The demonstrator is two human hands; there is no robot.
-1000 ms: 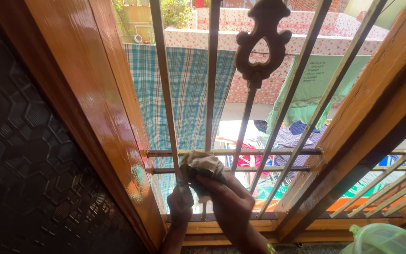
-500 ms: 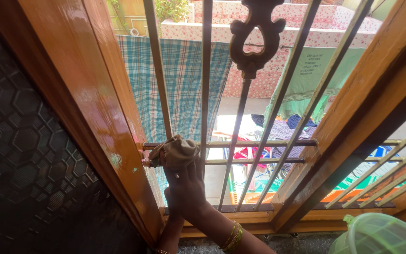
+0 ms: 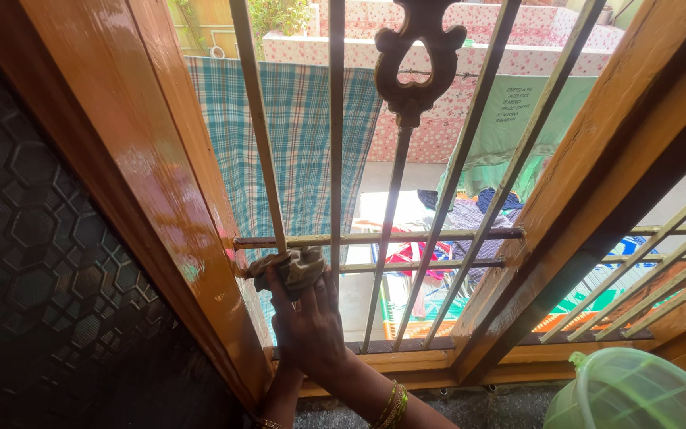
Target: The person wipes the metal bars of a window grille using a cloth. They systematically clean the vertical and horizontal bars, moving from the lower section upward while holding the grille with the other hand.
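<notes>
My right hand (image 3: 311,322) has its fingers clenched around a crumpled, dirty brown cloth (image 3: 289,268); I press the cloth on the lower thin metal cross bar (image 3: 422,264) of the window grille, right where it meets an upright bar, near the left side of the shiny orange-brown wooden window frame (image 3: 132,159); gold bangles (image 3: 391,403) sit on that wrist; my left hand (image 3: 286,380) is low down behind the right one, mostly hidden, so I cannot tell if its fingers are shut or loose; a dark curly metal ornament (image 3: 416,59) sits on the middle bar up high; outside hangs a blue-green checked cloth (image 3: 299,143); a pale green plastic tub (image 3: 637,393) shows at the bottom right corner.
</notes>
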